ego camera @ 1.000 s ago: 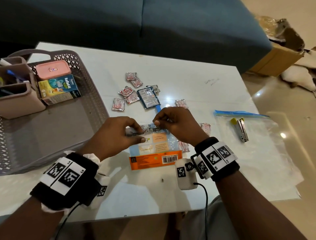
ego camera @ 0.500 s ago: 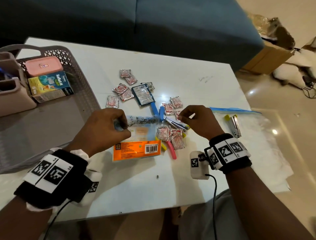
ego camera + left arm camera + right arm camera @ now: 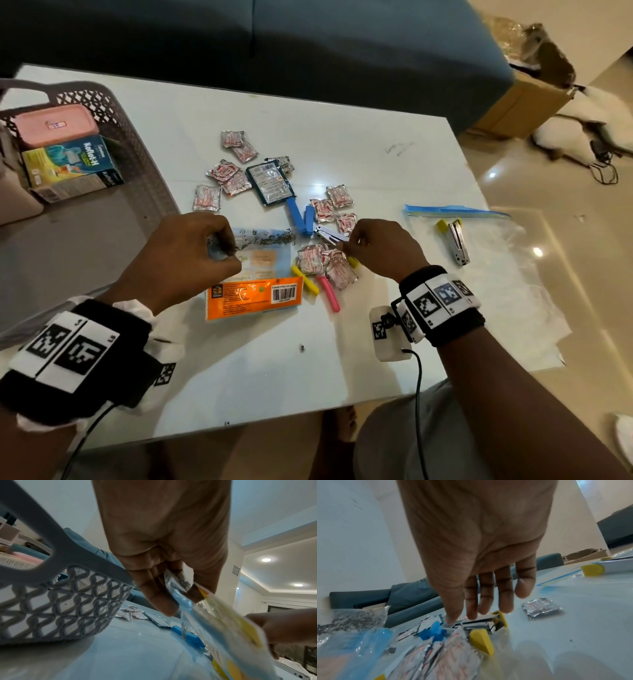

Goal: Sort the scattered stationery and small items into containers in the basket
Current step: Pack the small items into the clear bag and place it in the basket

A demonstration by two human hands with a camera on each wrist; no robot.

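My left hand (image 3: 222, 251) pinches the top left corner of a blue and orange packet (image 3: 253, 294) that lies flat in the middle of the table. The left wrist view shows the thumb and fingers (image 3: 154, 601) on the packet's clear top strip (image 3: 178, 585). My right hand (image 3: 344, 244) is just right of the packet. Its thumb and fingertips (image 3: 471, 614) close on a small silver stapler (image 3: 476, 625) with a yellow end, which lies among foil sachets (image 3: 310, 260). The grey basket (image 3: 147, 164) stands at the left.
More foil sachets (image 3: 226, 173), a dark packet (image 3: 270, 183), blue clips (image 3: 301, 217), a yellow clip (image 3: 305, 279) and a pink clip (image 3: 329, 294) are scattered around the hands. A second stapler (image 3: 457, 241) lies on a zip bag (image 3: 496, 274). A pink box (image 3: 54, 125) and a printed carton (image 3: 73, 168) sit in the basket.
My right hand let go of the packet's top edge and moved right onto the small stapler. My left hand kept its hold on the packet's corner.
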